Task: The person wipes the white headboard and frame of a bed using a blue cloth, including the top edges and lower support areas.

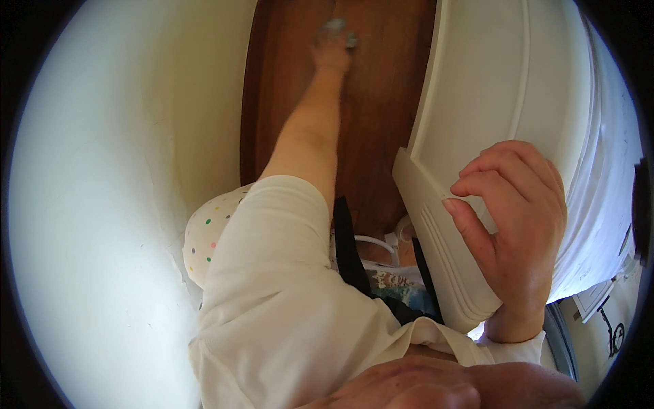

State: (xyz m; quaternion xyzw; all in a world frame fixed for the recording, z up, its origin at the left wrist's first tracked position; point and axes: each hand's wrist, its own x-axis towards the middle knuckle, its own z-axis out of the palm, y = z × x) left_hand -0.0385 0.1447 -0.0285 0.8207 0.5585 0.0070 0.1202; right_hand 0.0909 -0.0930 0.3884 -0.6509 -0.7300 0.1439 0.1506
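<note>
My left hand, blurred, is at the far end of my outstretched arm, over a reddish-brown wooden surface. Pale grey-blue cloth shows in and around its fingers, pressed to the wood as far as the blur lets me tell. On the other side, my right hand is above the grooved white end panel of what looks like a bed frame. Its fingers are bent, the thumb stands apart from them, and nothing is between them. Whether the heel of this hand rests on the panel, I cannot tell.
A pale wall runs along the left. White bedding hangs at the right. Below are black straps, a white cable or tube and a colourful printed fabric. Dotted white fabric shows beside my sleeve.
</note>
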